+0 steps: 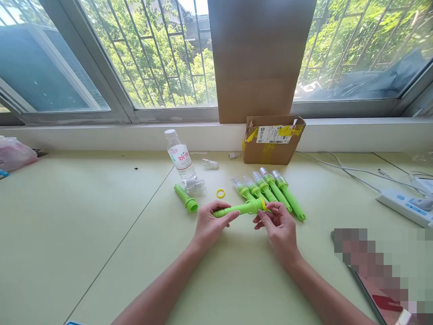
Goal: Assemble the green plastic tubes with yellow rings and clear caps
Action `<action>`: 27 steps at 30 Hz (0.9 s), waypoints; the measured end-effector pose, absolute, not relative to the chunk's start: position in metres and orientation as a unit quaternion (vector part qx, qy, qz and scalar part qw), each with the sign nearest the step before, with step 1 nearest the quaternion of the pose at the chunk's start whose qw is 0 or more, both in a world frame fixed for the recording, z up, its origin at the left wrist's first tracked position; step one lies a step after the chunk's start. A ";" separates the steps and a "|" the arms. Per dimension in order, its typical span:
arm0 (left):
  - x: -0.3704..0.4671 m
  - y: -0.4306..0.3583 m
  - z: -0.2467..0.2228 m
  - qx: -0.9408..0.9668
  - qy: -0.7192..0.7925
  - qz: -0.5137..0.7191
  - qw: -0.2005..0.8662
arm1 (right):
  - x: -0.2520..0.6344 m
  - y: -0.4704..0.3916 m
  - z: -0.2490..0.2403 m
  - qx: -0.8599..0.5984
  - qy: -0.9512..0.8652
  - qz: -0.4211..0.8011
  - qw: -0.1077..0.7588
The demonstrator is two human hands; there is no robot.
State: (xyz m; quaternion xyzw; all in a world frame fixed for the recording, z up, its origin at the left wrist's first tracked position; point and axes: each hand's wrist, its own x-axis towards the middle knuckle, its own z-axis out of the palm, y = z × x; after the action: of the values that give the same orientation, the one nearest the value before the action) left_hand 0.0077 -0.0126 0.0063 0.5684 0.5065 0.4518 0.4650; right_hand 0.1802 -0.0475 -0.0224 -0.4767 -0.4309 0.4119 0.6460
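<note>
My left hand (214,223) grips the plain end of a green plastic tube (238,209), held almost level above the table. At the tube's threaded right end sits a yellow ring (263,204), which the fingertips of my right hand (278,225) pinch at the rim. Just behind lie several finished-looking green tubes with clear caps (284,189), side by side and slanted. A loose yellow ring (220,193) rests behind my left hand. To its left lies another green tube (185,197) with its threaded open end toward me.
A water bottle (181,158) stands behind the loose tube, with clear plastic caps (195,185) near it. An open cardboard box (267,151) is at the back. White cables and a power strip (404,205) lie right; a phone-like device (367,289) is at front right.
</note>
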 end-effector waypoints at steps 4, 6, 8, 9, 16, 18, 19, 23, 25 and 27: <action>0.008 -0.014 0.007 0.569 0.502 0.452 0.468 | 0.181 -0.047 -0.023 -0.484 -0.434 0.407 0.641; 0.008 -0.014 0.008 0.564 0.499 0.451 0.479 | 0.181 -0.048 -0.022 -0.483 -0.437 0.409 0.639; 0.008 -0.015 0.008 0.550 0.501 0.442 0.501 | 0.181 -0.048 -0.021 -0.481 -0.440 0.411 0.637; 0.007 -0.014 0.008 0.542 0.505 0.434 0.513 | 0.181 -0.048 -0.021 -0.482 -0.441 0.412 0.636; 0.003 -0.011 0.006 0.521 0.514 0.359 0.579 | 0.179 -0.048 -0.022 -0.492 -0.436 0.416 0.629; 0.005 -0.011 0.005 0.534 0.498 0.369 0.575 | 0.180 -0.047 -0.024 -0.499 -0.427 0.407 0.635; 0.006 -0.012 0.004 0.545 0.486 0.375 0.571 | 0.180 -0.047 -0.024 -0.502 -0.421 0.401 0.640; 0.009 -0.014 0.001 0.583 0.462 0.402 0.534 | 0.182 -0.043 -0.026 -0.497 -0.401 0.404 0.655; 0.009 -0.014 0.000 0.587 0.476 0.428 0.496 | 0.183 -0.043 -0.026 -0.495 -0.402 0.411 0.652; 0.009 -0.014 0.000 0.588 0.492 0.447 0.462 | 0.183 -0.043 -0.025 -0.492 -0.405 0.412 0.651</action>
State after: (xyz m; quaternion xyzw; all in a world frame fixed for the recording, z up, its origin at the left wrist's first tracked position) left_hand 0.0088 -0.0142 -0.0003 0.5875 0.4915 0.4468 0.4621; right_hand 0.1832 -0.0426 -0.0251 -0.4921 -0.4055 0.4116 0.6512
